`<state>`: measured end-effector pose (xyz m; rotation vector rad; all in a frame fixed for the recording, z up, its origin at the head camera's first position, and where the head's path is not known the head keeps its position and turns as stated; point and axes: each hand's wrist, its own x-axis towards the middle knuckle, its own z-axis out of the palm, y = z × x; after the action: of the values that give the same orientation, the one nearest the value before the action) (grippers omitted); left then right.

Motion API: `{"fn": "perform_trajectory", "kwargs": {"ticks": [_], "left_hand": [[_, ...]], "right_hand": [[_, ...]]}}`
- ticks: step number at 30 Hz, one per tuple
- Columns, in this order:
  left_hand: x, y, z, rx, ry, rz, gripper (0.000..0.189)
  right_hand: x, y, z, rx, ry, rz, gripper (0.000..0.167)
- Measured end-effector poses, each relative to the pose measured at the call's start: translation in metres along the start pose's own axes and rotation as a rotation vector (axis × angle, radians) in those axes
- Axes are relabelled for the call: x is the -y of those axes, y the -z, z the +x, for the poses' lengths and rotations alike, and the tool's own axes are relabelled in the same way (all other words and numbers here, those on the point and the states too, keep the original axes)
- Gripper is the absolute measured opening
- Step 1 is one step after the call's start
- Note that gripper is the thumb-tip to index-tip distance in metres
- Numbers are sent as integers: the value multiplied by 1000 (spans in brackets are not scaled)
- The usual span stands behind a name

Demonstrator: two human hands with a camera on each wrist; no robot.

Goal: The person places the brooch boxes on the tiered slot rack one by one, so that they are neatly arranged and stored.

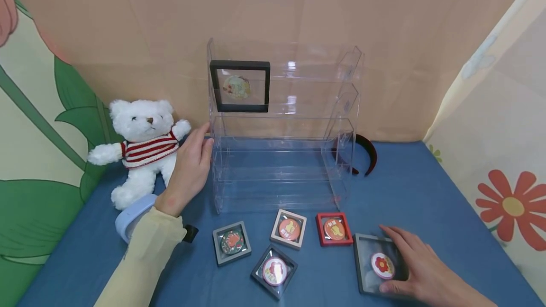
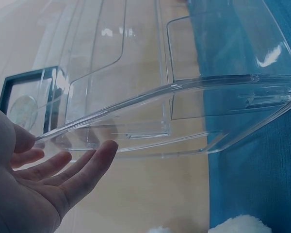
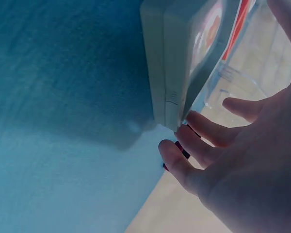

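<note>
Head: on blue desk [image 1: 405, 188], clear tiered rack [image 1: 283, 129] with black frame [image 1: 240, 86] at upper left. Touching rack's left side with left grip [image 1: 187, 169], unclenched. Near white bear [image 1: 147, 153]. Resting right grip [image 1: 426, 269], spread and loose, over grey frame [image 1: 375, 264] at right front, just beside small red frame [image 1: 334, 229].

Left wrist: with fingers [image 2: 89, 177] relaxed, alongside rack's edge.

Right wrist: with fingers unclenched at grey frame's corner.

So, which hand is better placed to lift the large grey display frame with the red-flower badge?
Probably the right hand: it reaches over the grey display frame, close beside the red-flower badge. The left hand is farther off, at the side of the clear acrylic rack.
</note>
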<state>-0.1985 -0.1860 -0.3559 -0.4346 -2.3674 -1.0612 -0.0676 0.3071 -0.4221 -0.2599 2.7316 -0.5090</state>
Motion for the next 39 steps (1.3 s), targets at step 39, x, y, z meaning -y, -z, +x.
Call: {"fn": "perform_trajectory", "kwargs": {"ticks": [39], "left_hand": [[-3,1,0,5,7,26,44]], "right_hand": [[-31,9,2,132,-4,148,118]]}}
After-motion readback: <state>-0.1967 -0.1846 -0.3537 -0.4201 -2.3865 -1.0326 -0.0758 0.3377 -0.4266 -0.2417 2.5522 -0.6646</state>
